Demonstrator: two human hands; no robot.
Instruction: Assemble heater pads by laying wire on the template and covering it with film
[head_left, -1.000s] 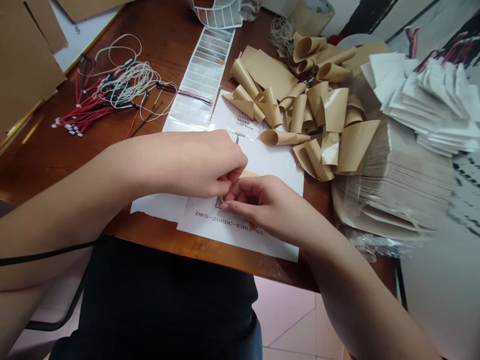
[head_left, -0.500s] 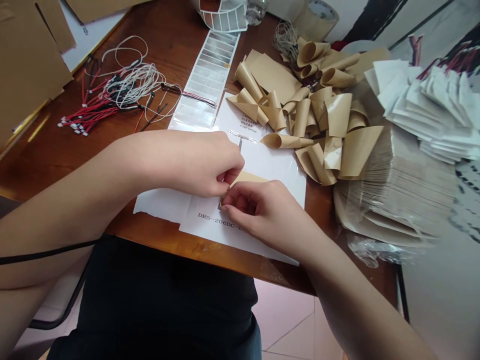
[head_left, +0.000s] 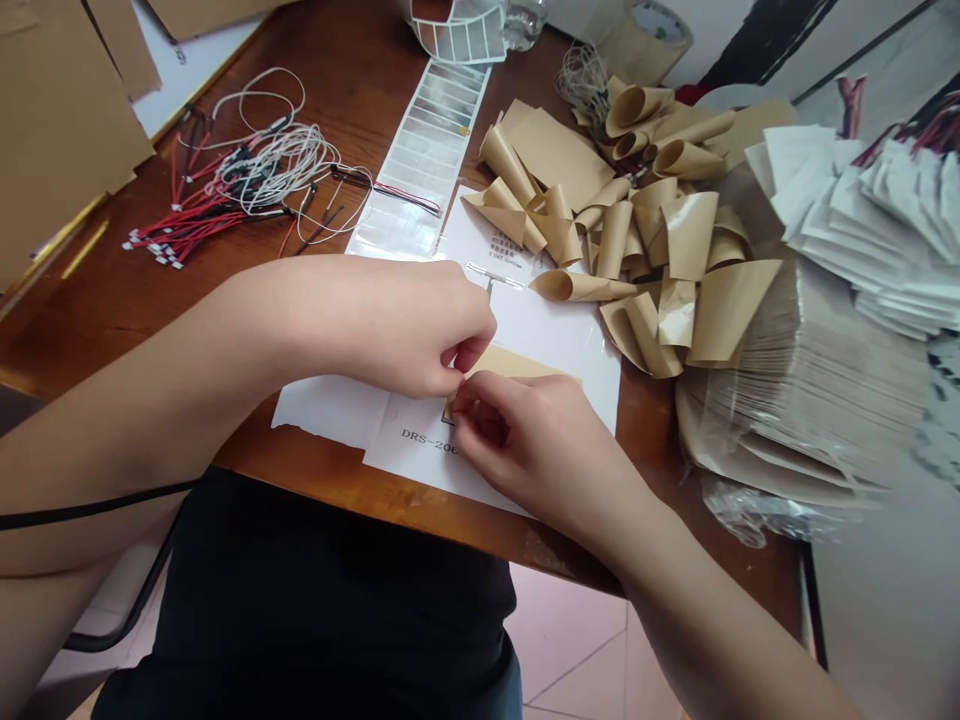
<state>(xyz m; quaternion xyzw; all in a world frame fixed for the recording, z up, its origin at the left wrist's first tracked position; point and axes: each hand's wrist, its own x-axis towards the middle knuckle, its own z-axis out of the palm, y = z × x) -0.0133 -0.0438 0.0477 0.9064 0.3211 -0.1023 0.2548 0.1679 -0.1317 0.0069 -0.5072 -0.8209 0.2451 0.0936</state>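
Big pieces of brown cardboard [head_left: 60, 140] stand in the upper left of the frame. Next to them, on the brown wooden worktop [head_left: 360, 100], I see a messy heap of wires [head_left: 262, 175], white and red and black. In the middle, the person's left hand [head_left: 420, 325] bends down. Its thumb and first finger curl in close together, but I can't tell what they have hold of. A shiny strip of labels [head_left: 427, 130] runs up behind that hand to the top of the frame. White paper [head_left: 397, 415] with black letters lies under both hands. The tan paper [head_left: 521, 362] is on it, in the middle of the frame, between the two hands and partly hidden by them. The right hand [head_left: 540, 430] comes in from the lower right. Its fingers are bent and bunched, with the tips at the tan paper's left end; I can't tell if they pinch it. Farther right is a pile of curly brown papers [head_left: 613, 240], then a thick stack of sheets [head_left: 825, 370] in clear plastic, with white packets [head_left: 877, 200] above, in the upper right.
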